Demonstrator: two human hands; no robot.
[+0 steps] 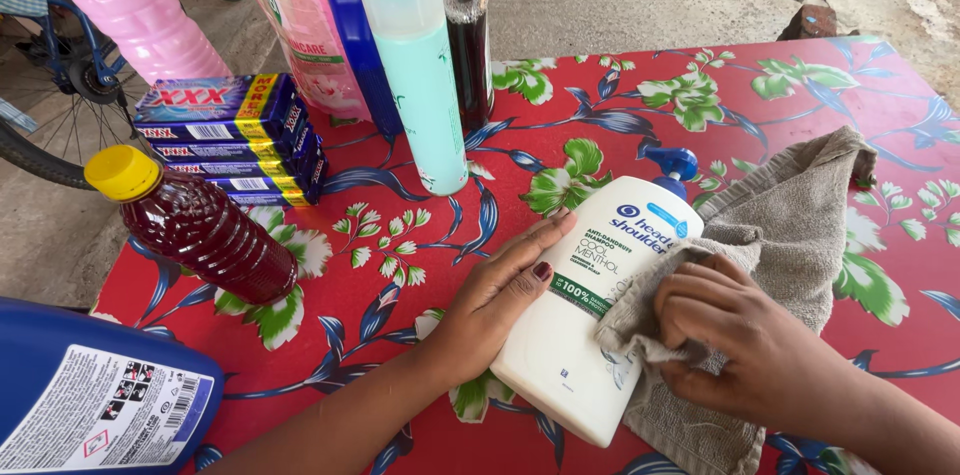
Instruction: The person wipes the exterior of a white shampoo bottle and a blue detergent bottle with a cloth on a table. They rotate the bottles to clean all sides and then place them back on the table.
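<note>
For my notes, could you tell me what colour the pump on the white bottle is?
Blue: the pump tops the white bottle, seen in the head view.

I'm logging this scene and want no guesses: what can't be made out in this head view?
- White pump bottle: its right flank is hidden under the grey cloth and right hand.
- Left hand: its palm lies on the bottle, out of sight.
- Pink bottles and teal bottle: tops cut off by the top edge.
- Blue jug: mostly cut off at the bottom-left corner.
- Bicycle wheel: cut by the left edge.
</note>
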